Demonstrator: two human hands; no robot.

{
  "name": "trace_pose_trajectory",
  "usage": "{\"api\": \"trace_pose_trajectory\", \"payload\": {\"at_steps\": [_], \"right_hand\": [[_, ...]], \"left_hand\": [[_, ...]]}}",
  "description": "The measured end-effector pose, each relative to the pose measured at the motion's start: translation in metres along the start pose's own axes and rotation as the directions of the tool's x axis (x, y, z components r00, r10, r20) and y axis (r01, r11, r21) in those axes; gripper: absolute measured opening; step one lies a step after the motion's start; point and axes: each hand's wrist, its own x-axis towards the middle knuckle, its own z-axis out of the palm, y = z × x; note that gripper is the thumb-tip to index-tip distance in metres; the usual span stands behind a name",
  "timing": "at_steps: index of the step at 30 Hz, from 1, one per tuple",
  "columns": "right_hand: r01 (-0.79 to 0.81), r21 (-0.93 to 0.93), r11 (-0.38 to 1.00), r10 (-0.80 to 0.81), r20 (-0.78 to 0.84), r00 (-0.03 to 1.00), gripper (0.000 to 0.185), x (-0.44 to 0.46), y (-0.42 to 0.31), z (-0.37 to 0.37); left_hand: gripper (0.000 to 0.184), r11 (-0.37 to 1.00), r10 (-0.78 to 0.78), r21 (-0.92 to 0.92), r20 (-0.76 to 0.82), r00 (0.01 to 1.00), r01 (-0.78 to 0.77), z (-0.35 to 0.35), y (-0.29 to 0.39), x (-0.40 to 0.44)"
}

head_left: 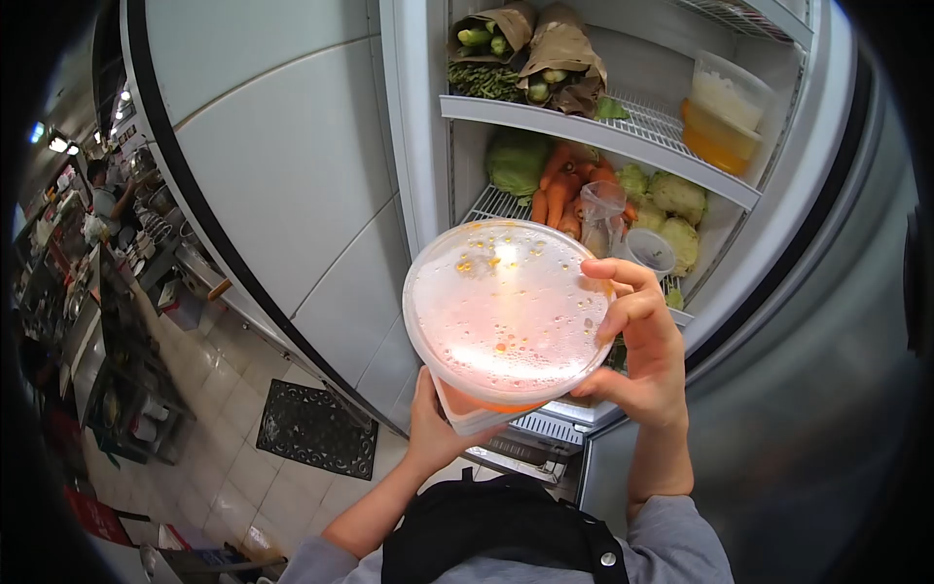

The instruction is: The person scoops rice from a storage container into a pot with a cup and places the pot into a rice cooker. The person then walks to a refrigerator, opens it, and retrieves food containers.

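A round plastic tub with a translucent lid (506,321) is held up before the open fridge. Droplets and orange specks dot the lid, and an orange-red colour shows through the side. Beneath it juts the corner of a white square-edged container (465,419). My left hand (435,428) holds this lower container from below, thumb up its side and the other fingers mostly hidden. My right hand (637,346) is closed on the tub's right rim, with fingertips over the lid's edge and the thumb lower down.
Fridge shelves hold paper-wrapped vegetables (564,58), a green cabbage (516,161), carrots (559,190), pale green vegetables (676,200) and a tub of yellow liquid (720,131). A black mat (318,428) lies on the tiled floor. Another person (109,200) stands far left among kitchen counters.
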Motion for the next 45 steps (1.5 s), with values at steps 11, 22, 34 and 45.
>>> {"api": "trace_pose_trajectory", "payload": {"at_steps": [11,22,34,45], "right_hand": [[0.110,-0.016,0.994,-0.110,0.003,0.994,0.079,-0.004,-0.002,-0.025],[-0.503,-0.790,0.349,-0.363,-0.609,0.705,0.062,0.109,0.045,-0.177],[-0.632,-0.704,0.326,-0.188,-0.703,0.686,0.055,0.154,0.079,-0.243],[-0.574,-0.701,0.424,-0.214,-0.693,0.688,0.060,0.144,0.058,-0.219]], "left_hand": [[0.088,1.000,-0.015,-0.026,-0.063,0.998,0.013,0.016,0.000,-0.005],[0.083,0.992,0.027,-0.124,-0.057,0.998,-0.034,0.011,0.009,-0.004],[0.082,0.996,0.031,-0.078,-0.077,0.997,-0.037,-0.012,-0.008,-0.003],[0.079,0.993,0.078,-0.081,-0.064,0.995,-0.083,-0.028,0.002,0.009]]}}
